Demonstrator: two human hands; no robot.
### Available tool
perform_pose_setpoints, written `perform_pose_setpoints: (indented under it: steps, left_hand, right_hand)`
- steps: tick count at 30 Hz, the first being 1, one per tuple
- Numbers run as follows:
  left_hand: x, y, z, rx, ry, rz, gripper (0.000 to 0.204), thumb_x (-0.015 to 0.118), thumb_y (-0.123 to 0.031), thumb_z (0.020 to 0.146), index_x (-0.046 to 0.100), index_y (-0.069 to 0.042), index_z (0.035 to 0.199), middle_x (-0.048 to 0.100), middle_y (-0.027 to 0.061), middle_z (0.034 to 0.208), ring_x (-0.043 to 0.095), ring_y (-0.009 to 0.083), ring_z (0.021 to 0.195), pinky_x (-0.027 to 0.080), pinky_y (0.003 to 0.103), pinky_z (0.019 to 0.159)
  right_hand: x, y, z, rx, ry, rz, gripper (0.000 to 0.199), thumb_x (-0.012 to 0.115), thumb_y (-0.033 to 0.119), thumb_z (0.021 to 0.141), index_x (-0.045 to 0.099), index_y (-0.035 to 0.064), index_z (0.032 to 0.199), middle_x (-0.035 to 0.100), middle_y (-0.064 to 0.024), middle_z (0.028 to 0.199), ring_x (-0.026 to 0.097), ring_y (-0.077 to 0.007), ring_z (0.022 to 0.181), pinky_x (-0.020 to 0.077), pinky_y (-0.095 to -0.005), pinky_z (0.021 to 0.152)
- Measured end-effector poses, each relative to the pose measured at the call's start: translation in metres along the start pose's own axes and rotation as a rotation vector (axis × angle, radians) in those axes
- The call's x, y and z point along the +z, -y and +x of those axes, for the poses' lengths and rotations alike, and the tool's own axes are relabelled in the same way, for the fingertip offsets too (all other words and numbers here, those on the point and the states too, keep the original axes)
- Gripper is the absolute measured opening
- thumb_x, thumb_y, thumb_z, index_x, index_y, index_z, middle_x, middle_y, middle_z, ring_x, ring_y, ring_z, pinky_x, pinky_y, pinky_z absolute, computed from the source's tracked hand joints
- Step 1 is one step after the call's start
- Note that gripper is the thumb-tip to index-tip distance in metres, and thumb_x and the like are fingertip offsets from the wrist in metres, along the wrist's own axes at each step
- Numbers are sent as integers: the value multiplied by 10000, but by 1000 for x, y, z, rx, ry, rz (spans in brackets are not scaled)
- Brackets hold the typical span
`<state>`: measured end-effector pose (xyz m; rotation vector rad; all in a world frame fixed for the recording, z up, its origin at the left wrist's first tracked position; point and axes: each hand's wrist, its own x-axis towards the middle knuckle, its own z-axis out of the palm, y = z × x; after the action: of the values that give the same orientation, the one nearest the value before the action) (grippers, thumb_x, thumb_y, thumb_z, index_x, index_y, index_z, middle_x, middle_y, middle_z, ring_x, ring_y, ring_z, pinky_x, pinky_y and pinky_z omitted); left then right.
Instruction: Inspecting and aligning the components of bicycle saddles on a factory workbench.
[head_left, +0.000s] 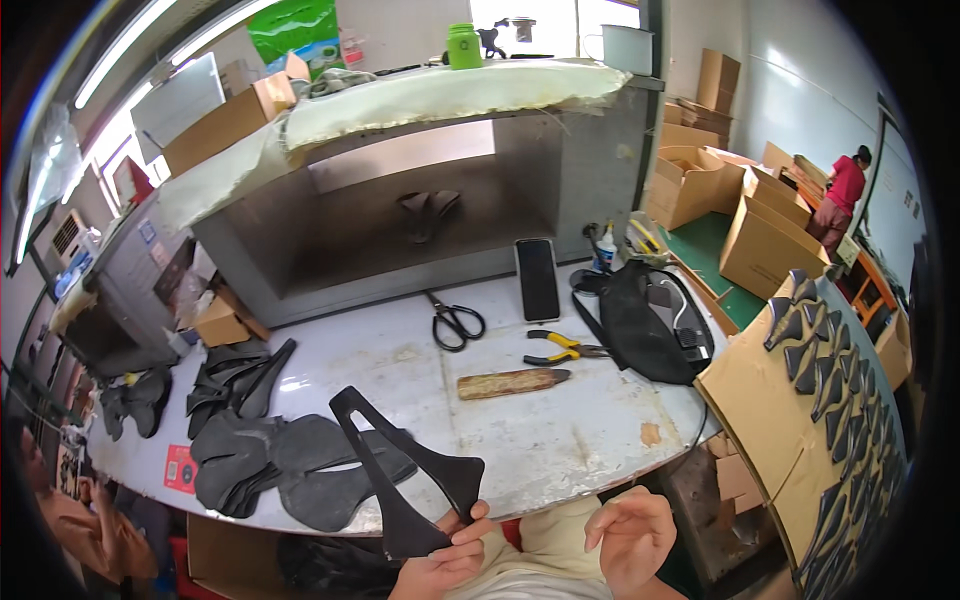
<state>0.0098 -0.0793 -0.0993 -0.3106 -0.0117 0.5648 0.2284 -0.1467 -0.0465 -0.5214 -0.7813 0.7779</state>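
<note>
A thin black bicycle saddle shell (380, 470), with two wings joined at a narrow nose, is held over the table's front edge. My left hand (450, 555) pinches it by the near wing ends. Raised at the right, my right hand (635, 535) has loosely bent fingers apart and holds nothing. Left of the shell lie flat dark saddle-shaped pieces (325, 485), partly covered by it, next to a stack of similar pieces (230, 460). Behind them is a pile of dark narrow pieces (240, 380).
Black-handled scissors (458, 325), a phone (537, 280), yellow-handled pliers (562, 348), a worn wooden stick (512, 384) and a black pouch (650, 325) lie on the white table (420, 385). A grey metal booth (590, 160) stands behind. At right leans a cardboard board (760, 420) bearing many dark pieces. Two other people are farther off.
</note>
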Motion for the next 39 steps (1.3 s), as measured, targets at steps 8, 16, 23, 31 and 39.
perform_pose_setpoints:
  steps: [8,16,23,31,39]
  left_hand:
    - [14,-47,6,844,-632,1747,232,576,-268,968,582,-36,968,547,67,620,477,157,451,390,316,442]
    - [34,-31,24,1292,-937,2902,358,635,-166,885,534,18,1175,545,230,1105,573,396,936,465,471,770]
    - [43,-27,12,1352,-813,2564,175,597,-65,882,608,2,1043,589,133,945,548,241,779,421,346,647]
    - [43,-13,6,1360,-855,2478,112,570,-12,884,608,27,982,581,90,871,527,165,739,422,290,647]
    - [42,0,3,1316,-1020,2455,106,579,-70,912,601,21,963,581,75,856,515,141,731,425,269,676]
  right_hand:
    - [0,22,26,-182,181,-573,322,584,295,961,526,-17,1012,524,-110,781,536,-171,541,444,-267,478]
    - [19,95,78,-735,347,-821,462,727,334,863,536,-57,1020,522,-118,853,552,-184,580,431,-273,510]
    - [7,120,99,-835,355,-688,417,710,311,876,536,-37,1025,532,-118,872,560,-196,615,442,-279,542]
    - [-14,163,118,-937,343,-584,364,690,285,890,537,-14,1031,544,-117,894,569,-211,655,454,-285,577]
    - [-23,155,145,-783,426,-508,313,670,259,905,538,8,1037,556,-117,916,578,-226,696,466,-291,613]
